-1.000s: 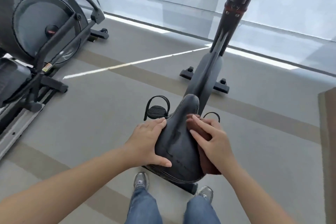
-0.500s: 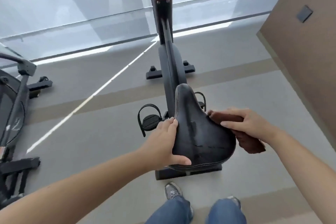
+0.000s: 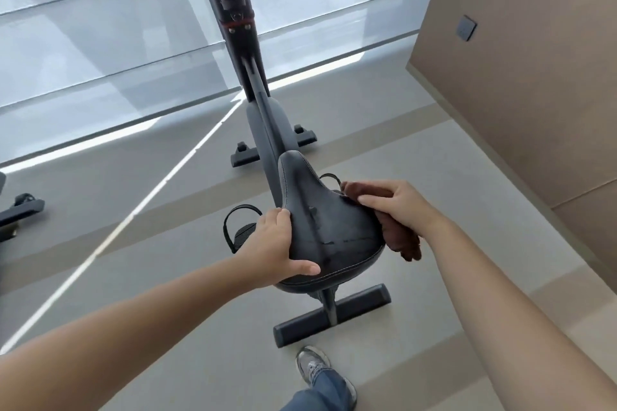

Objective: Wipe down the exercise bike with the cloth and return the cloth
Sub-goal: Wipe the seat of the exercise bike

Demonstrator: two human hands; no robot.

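A dark grey exercise bike (image 3: 267, 130) stands in the middle of the floor, its black saddle (image 3: 329, 230) nearest me with faint damp streaks on top. My left hand (image 3: 277, 243) grips the saddle's left edge, thumb lying along its rear rim. My right hand (image 3: 397, 205) holds a brown cloth (image 3: 400, 240) against the saddle's right side, fingers over the cloth's upper part while its lower end hangs below the hand. The left pedal (image 3: 240, 230) shows behind my left hand. The bike's rear foot bar (image 3: 334, 314) lies just ahead of my shoe.
A tan wall (image 3: 521, 77) with a small dark wall plate (image 3: 465, 28) rises close on the right. A large window with pale blinds (image 3: 100, 27) fills the back. Part of another machine's base (image 3: 20, 207) shows at the left edge. My shoe (image 3: 314, 367) stands behind the bike.
The view has swung left to right round the saddle. My right hand with the cloth slid from the saddle's top to its right edge. My left hand kept its hold.
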